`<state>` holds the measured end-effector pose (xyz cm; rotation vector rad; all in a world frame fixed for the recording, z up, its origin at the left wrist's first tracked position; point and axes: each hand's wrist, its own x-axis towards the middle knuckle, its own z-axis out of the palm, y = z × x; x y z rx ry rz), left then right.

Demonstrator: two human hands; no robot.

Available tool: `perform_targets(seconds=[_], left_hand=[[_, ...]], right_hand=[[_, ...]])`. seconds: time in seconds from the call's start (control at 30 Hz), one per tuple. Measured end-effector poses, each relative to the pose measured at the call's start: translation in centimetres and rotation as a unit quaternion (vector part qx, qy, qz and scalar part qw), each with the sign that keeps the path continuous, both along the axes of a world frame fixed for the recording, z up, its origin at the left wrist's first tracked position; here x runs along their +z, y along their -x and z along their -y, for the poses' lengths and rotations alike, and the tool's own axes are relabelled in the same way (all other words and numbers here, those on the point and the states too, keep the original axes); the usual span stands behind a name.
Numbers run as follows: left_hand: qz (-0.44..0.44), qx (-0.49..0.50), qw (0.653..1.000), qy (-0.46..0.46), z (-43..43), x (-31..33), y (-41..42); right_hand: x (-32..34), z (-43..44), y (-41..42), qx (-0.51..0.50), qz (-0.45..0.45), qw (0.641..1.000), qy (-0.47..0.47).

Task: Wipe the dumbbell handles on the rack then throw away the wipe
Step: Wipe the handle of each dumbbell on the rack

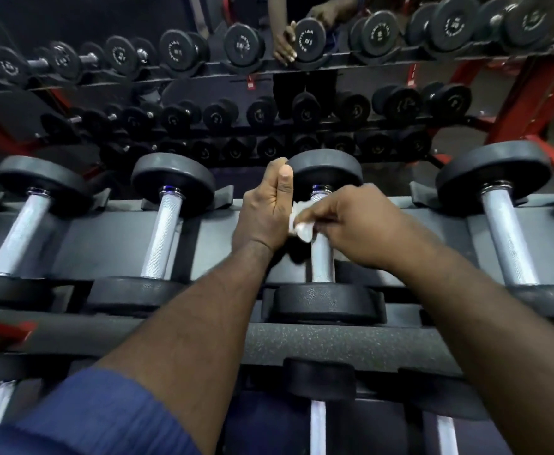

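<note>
Right hand (361,224) grip pinches crumpled white wipe (302,226) on silver knurled dumbbell handle (322,261), lying front-to-back; left hand (264,208) grip curled, hold unclear.

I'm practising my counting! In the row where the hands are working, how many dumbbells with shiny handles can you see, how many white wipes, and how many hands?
Dumbbells: 4
Wipe: 1
Left hand and right hand: 2
Total: 7
</note>
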<state>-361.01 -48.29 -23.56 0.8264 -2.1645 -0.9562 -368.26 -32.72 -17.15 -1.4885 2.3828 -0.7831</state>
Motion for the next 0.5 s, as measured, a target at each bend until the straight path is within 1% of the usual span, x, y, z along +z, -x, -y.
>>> perform_targets(seconds=[0.03, 0.07, 0.1, 0.13, 0.17, 0.2, 0.23, 0.27, 0.3, 0.33, 0.4, 0.43, 0.47, 0.5], left_hand=[[-0.003, -0.006, 1.0, -0.006, 0.2, 0.0, -0.1], [-0.004, -0.013, 1.0, -0.007, 0.2, -0.1, -0.1], [-0.007, -0.021, 1.0, -0.008, 0.3, -0.2, -0.1], [-0.011, -0.03, 0.999, -0.009, 0.3, -0.3, -0.1], [-0.014, -0.037, 0.999, -0.01, 0.4, -0.4, -0.3], [-0.016, -0.042, 0.999, -0.014, 0.4, -0.4, -0.4], [-0.017, -0.047, 0.999, -0.018, 0.4, -0.4, -0.5], [-0.016, -0.049, 0.998, -0.02, 0.4, -0.3, -0.4], [-0.013, -0.052, 0.998, -0.028, 0.4, -0.3, -0.4], [-0.013, -0.052, 0.998, -0.032, 0.6, -0.3, -0.4], [-0.022, -0.059, 0.997, -0.039, 0.7, -0.4, -0.3], [-0.023, -0.063, 0.997, -0.04, 0.7, -0.4, -0.3], [-0.026, -0.066, 0.997, -0.042, 0.9, -0.5, -0.4], [-0.026, -0.07, 0.996, -0.044, 0.9, -0.5, -0.4]], right_hand=[[-0.6, 0.5, -0.2, -0.034, 0.019, 0.998, 0.043], [-1.1, 0.4, -0.3, -0.043, 0.035, 0.997, 0.06], [-1.0, 0.0, -0.6, -0.03, 0.038, 0.998, 0.039], [-0.4, -0.6, -0.8, 0.007, 0.039, 0.999, -0.018], [0.7, -1.3, -1.3, 0.057, 0.05, 0.992, -0.098], [1.9, -1.8, -1.8, 0.105, 0.066, 0.976, -0.18], [2.9, -1.8, -2.2, 0.135, 0.074, 0.959, -0.239], [3.7, -1.5, -2.2, 0.138, 0.088, 0.952, -0.259], [3.9, -0.9, -2.2, 0.114, 0.094, 0.957, -0.25], [3.8, 0.0, -1.9, 0.076, 0.075, 0.972, -0.211], [2.7, 1.5, -1.2, -0.043, -0.002, 0.995, -0.093], [2.2, 2.1, -1.1, -0.091, -0.009, 0.995, -0.04], [1.7, 2.6, -1.3, -0.113, -0.006, 0.993, -0.018], [1.5, 2.7, -1.6, -0.111, -0.004, 0.994, -0.025]])
